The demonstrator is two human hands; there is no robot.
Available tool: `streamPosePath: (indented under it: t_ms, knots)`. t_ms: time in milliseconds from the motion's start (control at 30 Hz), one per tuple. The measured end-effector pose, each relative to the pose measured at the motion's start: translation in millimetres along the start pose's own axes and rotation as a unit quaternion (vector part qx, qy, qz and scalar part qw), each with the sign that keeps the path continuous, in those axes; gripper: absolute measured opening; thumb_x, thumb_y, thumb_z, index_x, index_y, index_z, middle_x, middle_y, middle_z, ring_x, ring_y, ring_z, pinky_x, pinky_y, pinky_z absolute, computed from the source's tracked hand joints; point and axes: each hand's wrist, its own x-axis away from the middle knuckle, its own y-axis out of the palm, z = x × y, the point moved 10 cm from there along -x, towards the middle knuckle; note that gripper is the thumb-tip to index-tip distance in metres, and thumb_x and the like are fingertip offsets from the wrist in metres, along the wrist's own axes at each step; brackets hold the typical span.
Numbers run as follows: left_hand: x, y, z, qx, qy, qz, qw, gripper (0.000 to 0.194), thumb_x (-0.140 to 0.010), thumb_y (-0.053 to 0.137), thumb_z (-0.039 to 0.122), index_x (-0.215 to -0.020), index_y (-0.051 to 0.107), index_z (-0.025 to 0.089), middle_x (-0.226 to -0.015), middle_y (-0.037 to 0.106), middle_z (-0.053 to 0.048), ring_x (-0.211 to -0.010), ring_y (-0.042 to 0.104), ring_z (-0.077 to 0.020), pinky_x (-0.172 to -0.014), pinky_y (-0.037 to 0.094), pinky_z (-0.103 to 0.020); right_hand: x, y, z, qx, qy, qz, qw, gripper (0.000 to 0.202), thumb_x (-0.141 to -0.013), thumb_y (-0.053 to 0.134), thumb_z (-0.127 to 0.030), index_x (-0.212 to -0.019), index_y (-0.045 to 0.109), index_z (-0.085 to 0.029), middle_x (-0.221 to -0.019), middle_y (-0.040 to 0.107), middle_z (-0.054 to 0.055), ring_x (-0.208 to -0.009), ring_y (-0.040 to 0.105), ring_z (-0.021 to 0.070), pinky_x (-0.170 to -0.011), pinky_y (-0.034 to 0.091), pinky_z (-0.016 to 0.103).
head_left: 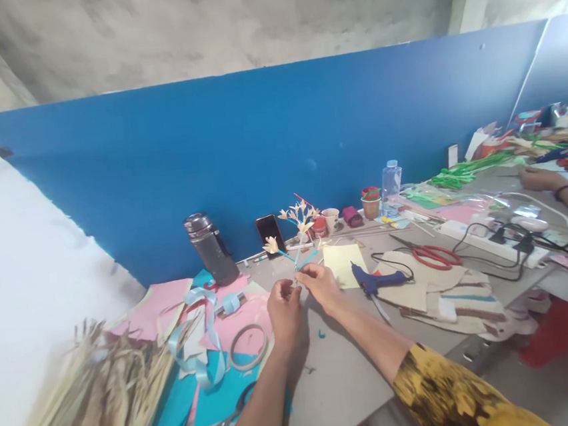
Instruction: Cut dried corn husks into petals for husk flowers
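Flower (302,221) base hidden by L hand (285,305) & R hand (322,287); both grips pinched near-closed, prob. holding it; points up, axis roughly upright.

No text, label, brand, number or sign can be read anywhere in this view. The clear bottle (392,186) at the far side, right of the middle, and the dark flask (210,250) at the far side, left of the middle, show no lettering that can be made out, and the pale cup (331,220) between them has a small dark mark too small to read. The blue glue gun (378,279) to the right of the middle and the white power strip (492,243) farther right show no legible print either.
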Motion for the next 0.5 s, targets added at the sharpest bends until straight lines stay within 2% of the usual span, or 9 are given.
streamPosePath:
  t_ms: [100, 367, 500]
  knots:
    - [-2.3, 3.6, -3.9, 0.015, -0.006, -0.019, 1.0, 0.015, -0.075, 0.061, 0.032, -0.078, 0.064, 0.017, -0.065, 0.063, -0.001, -0.053, 0.054, -0.0151, -0.057, 0.042, -0.028, -0.8, 2.5, 0.8, 0.006, -0.01, -0.008, 1.0, 0.022, -0.07, 0.067, -0.037, -0.062, 0.058, -0.019, -0.052, 0.047, -0.006, -0.05, 0.038, 0.0103, -0.049, 0.031, 0.024]
    - [-3.3, -5.0, 1.5, 0.021, -0.001, -0.009, 1.0, 0.017, -0.074, 0.061, 0.032, -0.074, 0.067, 0.017, -0.065, 0.065, -0.003, -0.062, 0.058, -0.0176, -0.06, 0.043, -0.028, -2.4, 6.9, 4.2, 0.036, -0.024, -0.03, 0.999, 0.016, -0.064, 0.07, -0.032, -0.069, 0.069, -0.017, -0.067, 0.064, 0.0, -0.062, 0.054, 0.0145, -0.059, 0.041, 0.025]
    - [-3.1, -1.5, 2.2, 0.028, -0.003, -0.022, 0.999, 0.018, -0.074, 0.06, 0.033, -0.075, 0.067, 0.017, -0.065, 0.066, -0.003, -0.058, 0.058, -0.0169, -0.057, 0.042, -0.027, -2.8, 6.0, 1.1, 0.043, -0.03, -0.024, 0.998, 0.017, -0.066, 0.069, -0.033, -0.071, 0.07, -0.017, -0.064, 0.064, 0.0, -0.059, 0.053, 0.0141, -0.057, 0.042, 0.025]
